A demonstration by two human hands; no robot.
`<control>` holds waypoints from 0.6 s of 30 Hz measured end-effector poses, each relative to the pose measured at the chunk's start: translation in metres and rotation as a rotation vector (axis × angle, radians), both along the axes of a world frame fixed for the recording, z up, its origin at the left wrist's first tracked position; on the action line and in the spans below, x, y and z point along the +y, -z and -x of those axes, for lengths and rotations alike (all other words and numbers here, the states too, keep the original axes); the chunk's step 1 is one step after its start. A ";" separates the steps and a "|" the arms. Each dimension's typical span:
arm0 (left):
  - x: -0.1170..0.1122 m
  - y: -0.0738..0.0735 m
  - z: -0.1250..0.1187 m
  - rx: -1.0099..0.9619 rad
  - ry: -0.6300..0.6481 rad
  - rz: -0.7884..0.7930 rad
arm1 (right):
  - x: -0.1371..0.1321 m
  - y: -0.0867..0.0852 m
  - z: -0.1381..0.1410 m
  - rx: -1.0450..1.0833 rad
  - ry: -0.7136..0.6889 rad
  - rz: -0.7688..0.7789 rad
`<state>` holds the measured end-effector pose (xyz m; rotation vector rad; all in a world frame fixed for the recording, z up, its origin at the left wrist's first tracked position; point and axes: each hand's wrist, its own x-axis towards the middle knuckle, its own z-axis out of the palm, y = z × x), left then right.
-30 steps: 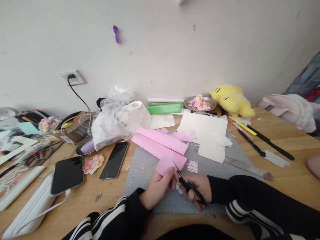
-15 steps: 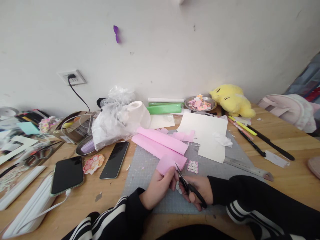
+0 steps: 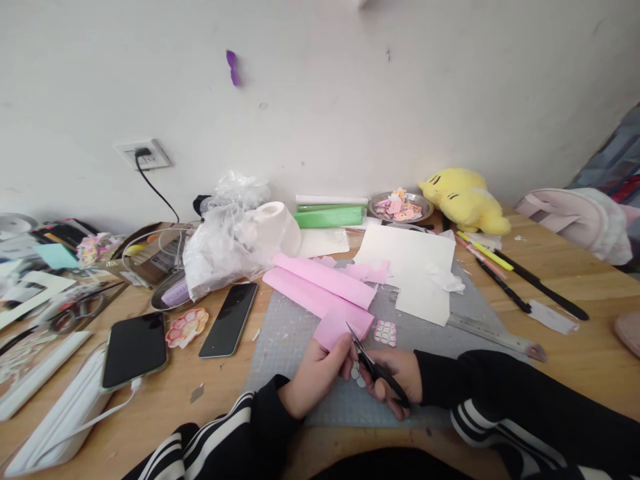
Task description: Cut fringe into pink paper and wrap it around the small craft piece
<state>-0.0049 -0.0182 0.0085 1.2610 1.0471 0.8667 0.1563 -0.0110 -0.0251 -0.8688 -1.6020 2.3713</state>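
My left hand pinches a small piece of pink paper between thumb and fingers, over the grey cutting mat. Black-handled scissors are gripped in my right hand, their blades pointing up and left across the right side of that piece. Just beyond lie rolled sheets of pink paper. A small pink-edged cutout with white cells rests on the mat beyond my right hand. Some whitish round shapes show between my hands, partly hidden.
White paper and a metal ruler lie to the right, near pens. Two phones and a power strip are at left. Behind stand a plastic bag, a dish of cutouts and a yellow plush toy.
The scissors have shifted slightly left and up, the blade tips reaching a little further over the pink piece, and their handles sit closer together. My left hand stays almost still.
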 end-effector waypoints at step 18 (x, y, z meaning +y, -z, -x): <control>0.000 0.003 0.001 -0.015 0.011 0.014 | -0.003 0.003 -0.001 0.038 -0.017 -0.055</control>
